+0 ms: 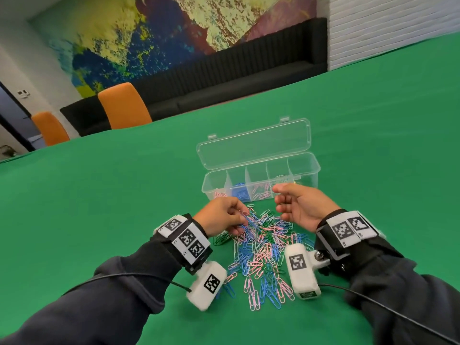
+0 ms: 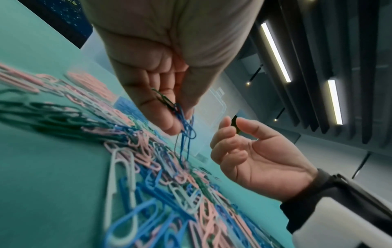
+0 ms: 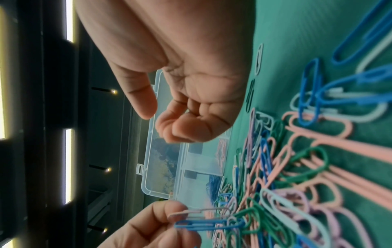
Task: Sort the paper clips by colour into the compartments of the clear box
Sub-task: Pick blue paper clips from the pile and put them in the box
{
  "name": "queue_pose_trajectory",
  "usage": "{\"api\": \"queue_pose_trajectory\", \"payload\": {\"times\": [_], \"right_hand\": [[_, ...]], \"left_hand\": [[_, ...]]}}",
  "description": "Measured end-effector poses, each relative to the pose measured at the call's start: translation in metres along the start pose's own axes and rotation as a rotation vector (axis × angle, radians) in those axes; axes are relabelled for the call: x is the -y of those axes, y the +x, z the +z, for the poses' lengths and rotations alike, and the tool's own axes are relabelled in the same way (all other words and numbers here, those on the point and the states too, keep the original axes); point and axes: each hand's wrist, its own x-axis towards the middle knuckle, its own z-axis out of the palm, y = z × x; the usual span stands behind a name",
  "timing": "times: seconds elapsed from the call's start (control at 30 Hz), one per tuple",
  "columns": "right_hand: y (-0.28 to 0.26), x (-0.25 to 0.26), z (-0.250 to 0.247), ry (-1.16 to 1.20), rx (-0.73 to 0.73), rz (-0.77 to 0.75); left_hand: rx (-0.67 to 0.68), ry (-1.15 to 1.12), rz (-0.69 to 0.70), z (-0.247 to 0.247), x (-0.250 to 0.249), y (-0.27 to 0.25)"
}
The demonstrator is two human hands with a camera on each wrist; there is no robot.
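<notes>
Left hand pinches blue clips off the mixed pile, likely batching one colour, right hand loose, empty (waiting), clear box just behind, lid open, partly filled.

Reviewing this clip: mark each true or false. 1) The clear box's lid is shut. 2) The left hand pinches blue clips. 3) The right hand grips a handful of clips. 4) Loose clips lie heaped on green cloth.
1) False: the clear box stands with its lid open.
2) True: the left hand pinches blue clips over the heap.
3) False: the right hand is loosely curled and holds nothing.
4) True: the heap lies on the green cloth.
</notes>
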Motion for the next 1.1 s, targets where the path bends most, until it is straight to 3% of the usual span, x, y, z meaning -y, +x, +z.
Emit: {"api": "queue_pose_trajectory", "payload": {"times": [0.3,0.7,0.97,1.1], "right_hand": [[0.004,-0.003,0.0,0.044,-0.019,0.065],[0.002,-0.004,0.006,0.108,0.039,0.19],[0.003,-0.001,-0.001,0.338,0.04,0.205],[0.003,-0.001,0.0,0.388,0.048,0.19]], "left_hand": [[-0.029,-0.099,0.043,-0.006,-0.006,0.002],[-0.009,-0.328,0.214,0.004,-0.065,0.014],[-0.057,-0.245,0.251,-0.004,-0.067,0.018],[-0.104,-0.046,0.274,-0.01,-0.056,0.011]]}}
